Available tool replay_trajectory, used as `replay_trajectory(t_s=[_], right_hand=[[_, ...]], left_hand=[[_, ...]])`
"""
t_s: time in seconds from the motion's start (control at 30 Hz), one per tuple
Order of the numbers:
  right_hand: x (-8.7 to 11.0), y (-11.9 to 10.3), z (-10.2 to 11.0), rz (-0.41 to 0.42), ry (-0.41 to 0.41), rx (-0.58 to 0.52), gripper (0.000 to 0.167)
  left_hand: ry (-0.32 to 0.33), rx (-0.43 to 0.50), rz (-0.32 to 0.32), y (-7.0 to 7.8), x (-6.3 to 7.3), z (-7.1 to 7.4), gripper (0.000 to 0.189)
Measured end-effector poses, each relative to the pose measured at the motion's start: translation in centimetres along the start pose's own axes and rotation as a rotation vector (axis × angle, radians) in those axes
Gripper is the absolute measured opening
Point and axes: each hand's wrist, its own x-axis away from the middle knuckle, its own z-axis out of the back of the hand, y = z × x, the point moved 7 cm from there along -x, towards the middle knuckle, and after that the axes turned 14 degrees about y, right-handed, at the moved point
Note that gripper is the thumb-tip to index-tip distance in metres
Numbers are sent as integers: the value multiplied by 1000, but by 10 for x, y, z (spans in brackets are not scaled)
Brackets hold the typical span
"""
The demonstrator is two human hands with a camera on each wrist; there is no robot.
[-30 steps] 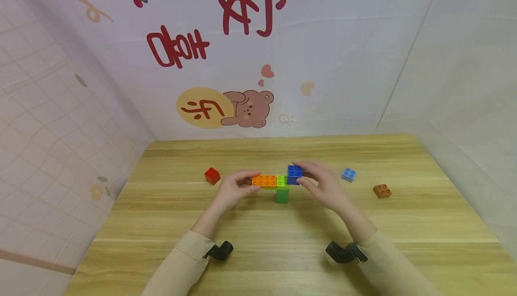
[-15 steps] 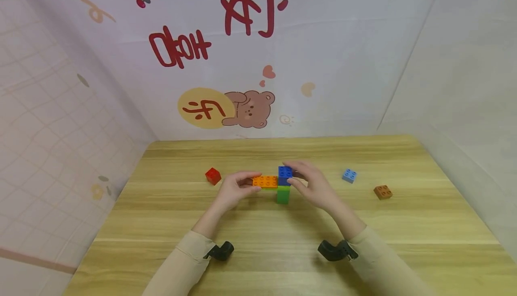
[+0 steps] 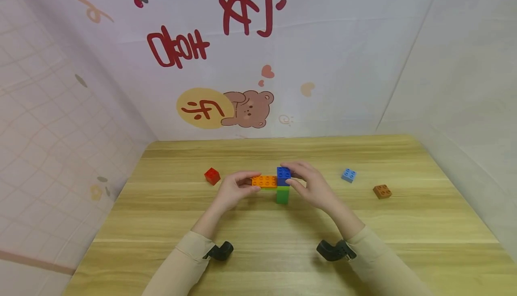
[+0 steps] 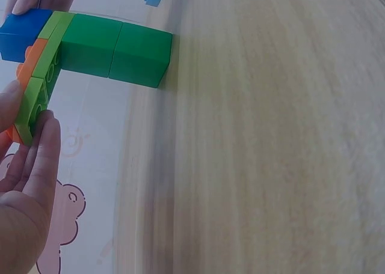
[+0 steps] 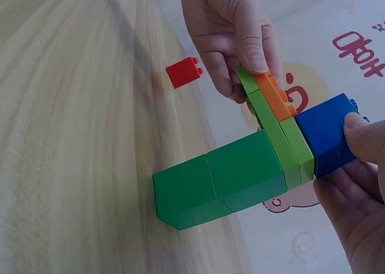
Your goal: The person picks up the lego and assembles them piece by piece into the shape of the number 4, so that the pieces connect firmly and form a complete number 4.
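Two dark green bricks [image 5: 219,184] stand stacked as a column on the table. Thin light green bricks [image 5: 274,130] lie across its top and stick out to the left. A flat orange brick [image 3: 264,181] sits on that overhanging part. My left hand [image 3: 232,191] pinches the outer end of the orange and light green bricks between thumb and fingers. With thumb and fingers, my right hand [image 3: 315,186] grips a dark blue brick [image 5: 328,133] at the top of the column, right against the light green surface beside the orange brick.
A red brick [image 3: 212,176] lies left of my left hand. Beyond my right hand are a light blue brick [image 3: 349,175] and a brown brick [image 3: 382,191]. The wooden table [image 3: 266,269] meets a printed white cloth wall [image 3: 339,116] at its back edge.
My right hand has brought the dark blue brick leftward from beside the column to over its top, then slightly down. The left hand keeps its hold in place.
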Motion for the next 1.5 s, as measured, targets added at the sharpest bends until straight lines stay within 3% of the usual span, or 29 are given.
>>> replay_trajectory(t_s=[0.53,1.0,1.2,1.33,1.43,1.5], right_hand=[[-2,-5,-1,33,-4,48,41],[-3,2,-3,-31,-51,0,38],[-1,6,-4,-68,-39,-58,39],[-4,-14,1,-87,-25,-60,37],[-6,-29,5,-94,-21,-63,37],[-6,-29,6,-93,-17,-75,37]], left_hand=[[2,17,-10,-2,-1,1,38],[-1,15,-8,-1,0,1,39],[7,15,-17,-19,-5,0,41],[10,15,-28,-31,-9,-1,42],[10,14,-26,-31,-10,-2,43],[10,23,-28,-34,-11,-2,43]])
